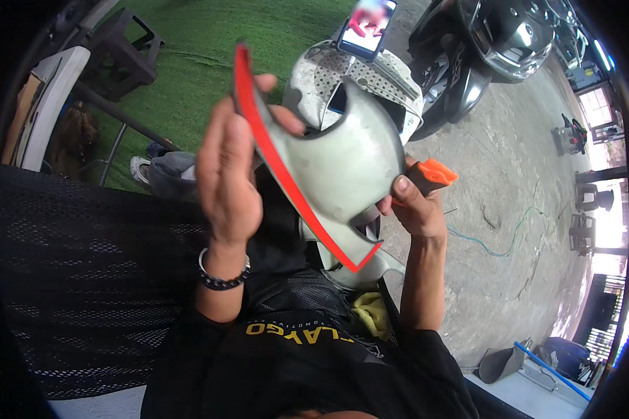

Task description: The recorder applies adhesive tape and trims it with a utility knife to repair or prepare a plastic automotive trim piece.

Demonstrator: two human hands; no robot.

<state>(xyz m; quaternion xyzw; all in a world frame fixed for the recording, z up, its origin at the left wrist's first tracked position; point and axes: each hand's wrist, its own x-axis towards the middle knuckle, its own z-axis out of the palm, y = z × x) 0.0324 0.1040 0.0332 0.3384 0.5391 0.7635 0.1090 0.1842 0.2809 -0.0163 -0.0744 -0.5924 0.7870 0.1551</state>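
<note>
Held up in front of me is a curved, pale grey-green plastic panel, shaped like a motorcycle fairing piece. A bright red strip runs along its left edge and turns a corner at the bottom. My left hand is closed around the panel's upper left side, its palm along the red strip and some fingertips showing on the far side. With thumb and fingers, my right hand pinches the panel's right edge. A black and orange object sticks out of that same hand; its kind is unclear.
Beyond the panel, a phone stands on a white perforated stool. A dark motorcycle is parked at upper right on concrete. Green turf and a dark stool lie upper left. A yellow cloth is near my lap.
</note>
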